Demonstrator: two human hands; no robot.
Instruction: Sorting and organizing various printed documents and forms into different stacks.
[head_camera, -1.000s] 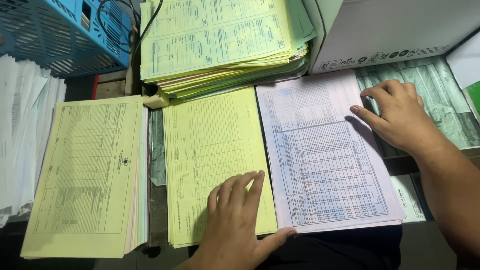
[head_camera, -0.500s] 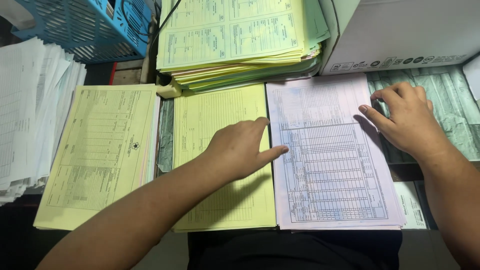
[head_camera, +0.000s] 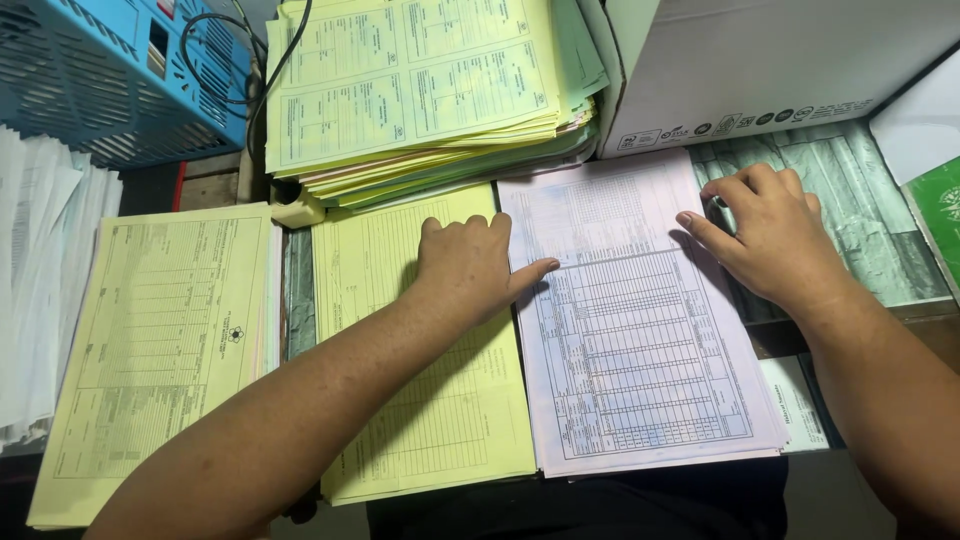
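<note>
Left hand (head_camera: 470, 265) has moved up the middle yellow stack (head_camera: 430, 340) since a second ago: then it lay near the bottom edge, now it rests flat on the upper half, fingers spread, thumb tip crossing onto the white form stack (head_camera: 640, 330). Reads as you pinning the yellow pile while working the seam between the two piles; nothing is lifted.

Right hand (head_camera: 775, 235) barely shifted: it sits at the right edge of the white stack, fingers curled, fingertips on the paper margin. A small dark thing shows under the fingers; can't tell whether you're gripping it or what it is.

Your hands are well apart, neither clamped on a sheet.

Count:
- Yellow form piles: three. One at left (head_camera: 165, 350), one in the middle, one tall ragged pile (head_camera: 420, 90) at the back
- White printed form stacks: one in front of you, plus a loose heap of white sheets (head_camera: 40, 290) at far left
- Blue plastic baskets (head_camera: 110, 80): one, black cable beside it
- White cardboard boxes (head_camera: 780, 60): one, back right
- Green-patterned surface (head_camera: 860, 220) shows under the right hand
</note>
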